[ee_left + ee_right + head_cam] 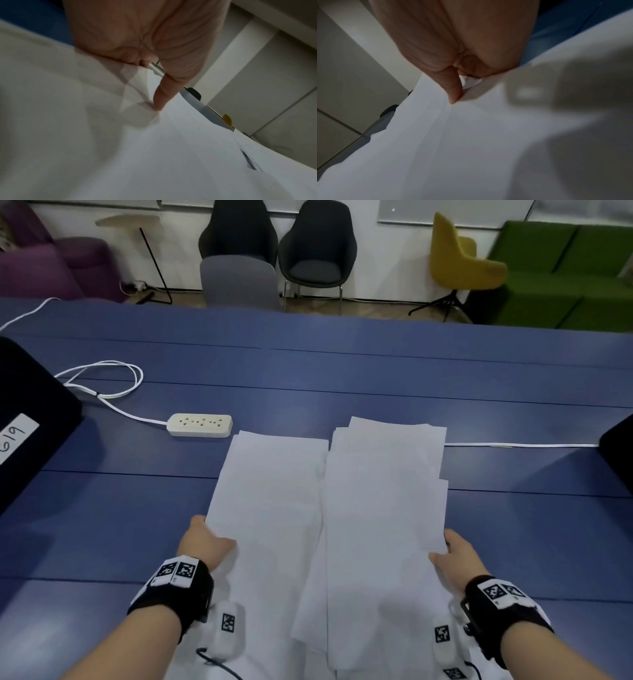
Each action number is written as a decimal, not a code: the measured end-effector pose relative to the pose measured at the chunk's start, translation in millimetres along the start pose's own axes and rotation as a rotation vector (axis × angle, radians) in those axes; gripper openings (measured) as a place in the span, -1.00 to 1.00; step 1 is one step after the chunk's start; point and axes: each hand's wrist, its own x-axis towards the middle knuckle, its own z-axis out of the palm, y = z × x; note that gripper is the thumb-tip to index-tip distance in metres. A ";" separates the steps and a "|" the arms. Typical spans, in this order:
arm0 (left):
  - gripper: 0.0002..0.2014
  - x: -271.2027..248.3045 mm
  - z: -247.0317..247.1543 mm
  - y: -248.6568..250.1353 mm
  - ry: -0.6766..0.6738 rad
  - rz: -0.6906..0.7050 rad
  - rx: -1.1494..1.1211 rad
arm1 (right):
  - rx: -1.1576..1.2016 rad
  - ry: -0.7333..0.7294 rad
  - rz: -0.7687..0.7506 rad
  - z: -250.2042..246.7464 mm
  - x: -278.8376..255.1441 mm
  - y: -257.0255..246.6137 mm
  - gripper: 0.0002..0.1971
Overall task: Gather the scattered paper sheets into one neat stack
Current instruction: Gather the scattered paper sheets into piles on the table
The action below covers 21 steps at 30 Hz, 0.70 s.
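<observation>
Blue surface [376, 364], chairs [317, 251] beyond. Sheets [383, 508] pinched at outer edges by left hand [205, 542] and right hand [459, 559]; bare surface flanks both.

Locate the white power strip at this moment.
In the head view the white power strip lies on the blue table, left of centre, just beyond the far left corner of the left paper pile.

I am looking at thin, smooth, matt white paper sheets [383, 508] lying on a matt blue wooden-plank table [342, 371]; at ten o'clock, a glossy cream plastic power strip [199, 424].
</observation>
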 end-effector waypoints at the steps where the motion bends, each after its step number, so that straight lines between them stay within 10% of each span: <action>1: -0.56 0.0 2.3 2.4 -0.013 0.004 -0.001 | 0.007 0.002 0.001 0.3 0.4 0.8 -0.68; 21: -0.68 17.5 -24.8 -15.8 0.093 0.034 -0.100 | 0.552 -0.160 0.002 -42.5 12.7 -11.6 -0.59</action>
